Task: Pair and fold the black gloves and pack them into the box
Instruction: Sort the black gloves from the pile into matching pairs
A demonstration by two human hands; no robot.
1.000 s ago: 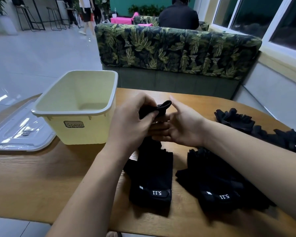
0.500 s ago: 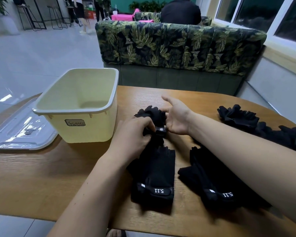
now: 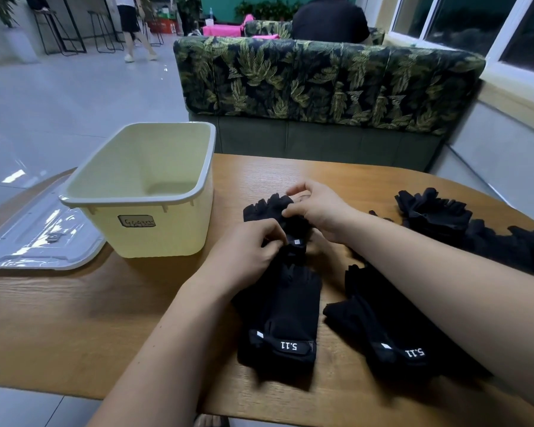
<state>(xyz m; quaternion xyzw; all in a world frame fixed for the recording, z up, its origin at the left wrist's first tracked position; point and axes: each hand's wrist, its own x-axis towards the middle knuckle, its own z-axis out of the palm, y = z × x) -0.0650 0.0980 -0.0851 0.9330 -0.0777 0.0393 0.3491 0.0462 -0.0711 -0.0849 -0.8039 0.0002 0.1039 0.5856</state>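
- Nearest me, a labelled glove [image 3: 282,328] and a second labelled glove [image 3: 383,340] lie flat on the worktop [image 3: 74,318]. I cannot tell whether each is 1 glove or 2 stacked.
- Just beyond, the left hand [image 3: 244,257] and right hand [image 3: 318,211] pinch a bunched glove [image 3: 269,208] with curled fingers. I judge this to be the folding step.
- Next it needs squaring up, then a short carry left.
- The box [image 3: 142,192] shows no gloves, though its near wall hides part of the floor. Loose gloves [image 3: 435,211] run off the right.
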